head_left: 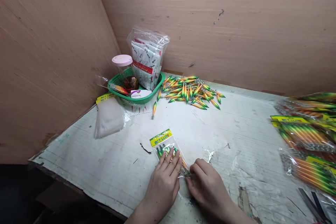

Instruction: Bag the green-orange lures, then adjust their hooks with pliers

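Observation:
A clear plastic bag (162, 138) with a yellow-green "BCT LURE" header lies tilted on the table in front of me. Several green-and-orange fishing lures (159, 152) show inside it. My left hand (165, 178) rests on the bag with its fingers stretched out, pressing it down and hiding part of the lures. At the bag's lower right corner, my right hand (206, 180) has its fingers curled in a pinch on the bag's edge. Metal hooks show near those fingertips; the thumb partly covers the corner.
Loose lures (187, 91) are heaped at the back. A green basket (147, 98) holds a pink-lidded jar (122, 61) and packets (147, 64). Empty bags (109, 117) lie left. Filled lure bags (307, 133) are piled right, above scissors (311, 203). Wooden walls (223, 35) enclose the table.

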Available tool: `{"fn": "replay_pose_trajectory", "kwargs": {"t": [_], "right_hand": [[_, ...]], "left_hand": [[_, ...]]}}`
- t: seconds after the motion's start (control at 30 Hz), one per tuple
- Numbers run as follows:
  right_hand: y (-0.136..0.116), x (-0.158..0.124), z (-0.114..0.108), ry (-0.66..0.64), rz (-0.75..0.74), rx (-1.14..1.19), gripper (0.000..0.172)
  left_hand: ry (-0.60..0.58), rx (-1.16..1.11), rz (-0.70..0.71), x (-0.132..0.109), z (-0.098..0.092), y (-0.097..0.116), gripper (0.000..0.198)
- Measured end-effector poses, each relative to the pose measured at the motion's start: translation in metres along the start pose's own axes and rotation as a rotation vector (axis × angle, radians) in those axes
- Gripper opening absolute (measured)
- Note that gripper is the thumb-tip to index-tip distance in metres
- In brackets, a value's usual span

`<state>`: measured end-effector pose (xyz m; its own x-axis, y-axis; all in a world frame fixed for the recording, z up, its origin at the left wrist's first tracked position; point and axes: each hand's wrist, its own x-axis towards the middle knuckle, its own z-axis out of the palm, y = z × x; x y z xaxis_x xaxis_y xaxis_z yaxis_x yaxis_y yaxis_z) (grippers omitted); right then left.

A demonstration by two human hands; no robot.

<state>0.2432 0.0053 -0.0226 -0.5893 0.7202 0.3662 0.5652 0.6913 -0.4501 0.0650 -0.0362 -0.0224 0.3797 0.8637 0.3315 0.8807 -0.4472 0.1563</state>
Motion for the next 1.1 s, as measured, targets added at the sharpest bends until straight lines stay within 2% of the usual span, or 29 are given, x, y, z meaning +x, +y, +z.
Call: {"fn": "replay_pose_trajectory", "kwargs": {"t": [0.13,0.23,0.37,0.47,0.67,1.1], "right_hand": [[0.0,-0.003,-0.002,-0.011,0.017,0.02,0.01],[0.002,-0.003,-0.008,-0.038,0.018,0.085,0.01],[0.006,-0.005,-0.015,-0.093,-0.007,0.196,0.015],[0.007,-0.007,-0.016,-0.083,-0.035,0.185,0.015],[0.005,-0.004,-0.012,-0.016,-0.061,0.118,0.013],[0.009,-0.006,-0.004,-0.008,0.017,0.124,0.011]], "left_hand": [[0.023,-0.07,-0.047,0.004,-0.004,0.004,0.051],[0.095,-0.16,-0.11,0.008,-0.006,0.007,0.042],[0.17,-0.281,-0.039,0.012,-0.006,0.007,0.026],[0.224,-0.311,-0.011,0.014,-0.005,0.008,0.016],[0.298,-0.309,-0.013,0.015,-0.002,0.011,0.015],[0.301,-0.355,-0.021,0.011,0.001,0.01,0.016]]}}
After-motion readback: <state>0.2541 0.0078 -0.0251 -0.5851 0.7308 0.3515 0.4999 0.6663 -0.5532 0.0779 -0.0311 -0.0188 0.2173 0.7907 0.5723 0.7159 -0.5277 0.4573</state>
